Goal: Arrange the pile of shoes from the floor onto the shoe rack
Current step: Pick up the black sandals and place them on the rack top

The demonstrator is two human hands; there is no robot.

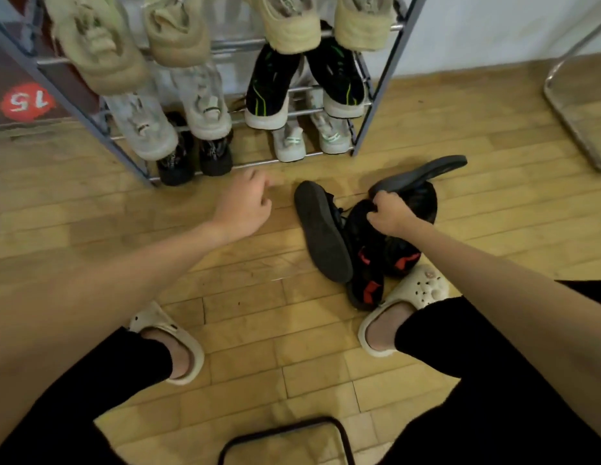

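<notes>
A pile of black shoes [366, 243] lies on the wooden floor in front of the metal shoe rack [383, 85]. One shoe [322, 233] lies sole up at the pile's left. Two black shoes with red marks [369, 280] lie nearest my feet. My right hand [388, 213] is closed on the top of a black shoe [420, 182] whose sole tilts up at the pile's far side. My left hand [242, 203] hovers over the bare floor just before the rack's bottom shelf, fingers loosely curled and holding nothing. The rack holds beige, grey, black-and-green and black shoes.
My feet in cream clogs [171, 340] stand on the floor either side, the right clog [413, 300] touching the pile. A dark metal frame [285, 434] is at the bottom edge. A chrome chair frame [574, 105] stands at the right. A box marked 15 [27, 100] is left of the rack.
</notes>
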